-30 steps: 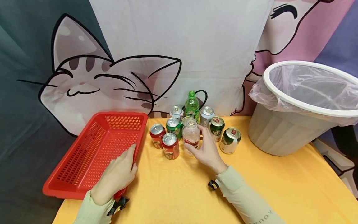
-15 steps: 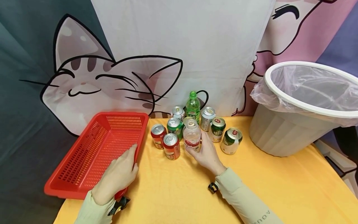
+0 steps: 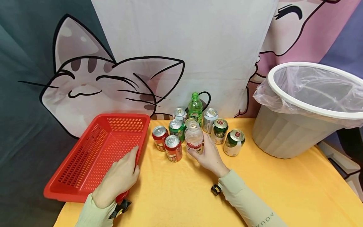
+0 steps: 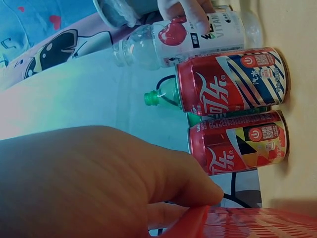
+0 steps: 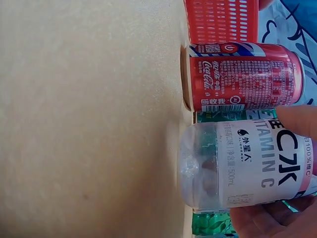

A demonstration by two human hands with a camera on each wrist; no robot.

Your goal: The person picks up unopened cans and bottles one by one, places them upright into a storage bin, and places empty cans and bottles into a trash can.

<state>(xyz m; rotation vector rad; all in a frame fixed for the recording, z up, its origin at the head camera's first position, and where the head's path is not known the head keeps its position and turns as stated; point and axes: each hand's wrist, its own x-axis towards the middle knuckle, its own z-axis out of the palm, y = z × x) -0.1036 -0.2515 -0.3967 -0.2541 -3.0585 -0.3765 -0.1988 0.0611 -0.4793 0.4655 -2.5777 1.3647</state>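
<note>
around, l to r: red basket [image 3: 119, 142] on yellow-covered counter [image 3: 175, 192]; rear red can [image 3: 160, 138] and front red can [image 3: 173, 152] just right of it; green can [image 3: 176, 130] and pale can [image 3: 180, 114] behind those; green bottle [image 3: 195, 109] at the back, silver can [image 3: 210, 120] beside it; two green-and-cream cans [image 3: 233, 144]; gray bin [image 3: 272, 135] with clear liner [image 3: 283, 105] beyond.
in the way: cans crowd clear bottle [image 3: 194, 138] behind and both sides; front red can just left of it.

left grip [image 3: 117, 176]: thumb and finger pinched on basket's right rim.
right grip [image 3: 211, 156]: clamped round clear bottle, coming in from its right. bottle upright between thumb and fingers, front of cluster. can't tell if base touches counter.

writing: both red cans show 可乐; front one also 汽水, coca-cola and 回收我. clear bottle: cherry picture, "vitamin c", 外星人. right sleeve [image 3: 249, 201]: "aqua", rest cut off.
</note>
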